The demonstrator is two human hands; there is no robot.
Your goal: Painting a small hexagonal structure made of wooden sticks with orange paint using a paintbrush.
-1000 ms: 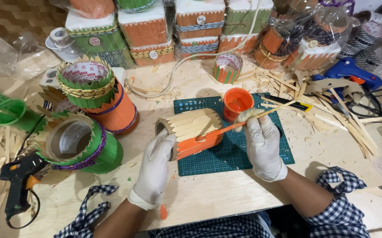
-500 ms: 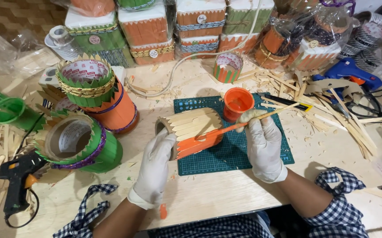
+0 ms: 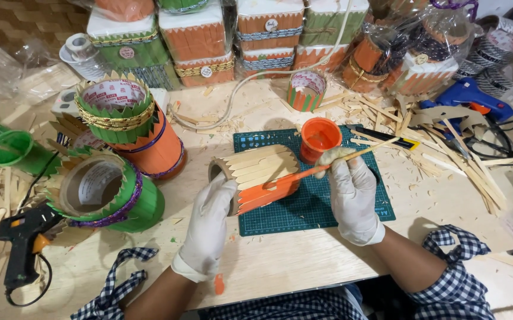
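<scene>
Far left: glue gun [image 3: 22, 246], green holder [image 3: 105, 192]. Left hand [image 3: 209, 228] closed round stick-clad tube [image 3: 256, 178], lying on cutting mat [image 3: 351, 210], lower sticks painted orange. Right hand [image 3: 351, 198] pinched shut on brush [image 3: 327, 167], tip on tube. Behind: orange paint cup [image 3: 320, 137]. Right: loose sticks [image 3: 464, 154].

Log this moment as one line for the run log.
left hand: steadies stick-covered tube | right hand: holds brush, painting sticks orange | paint cup behind, on green mat
</scene>
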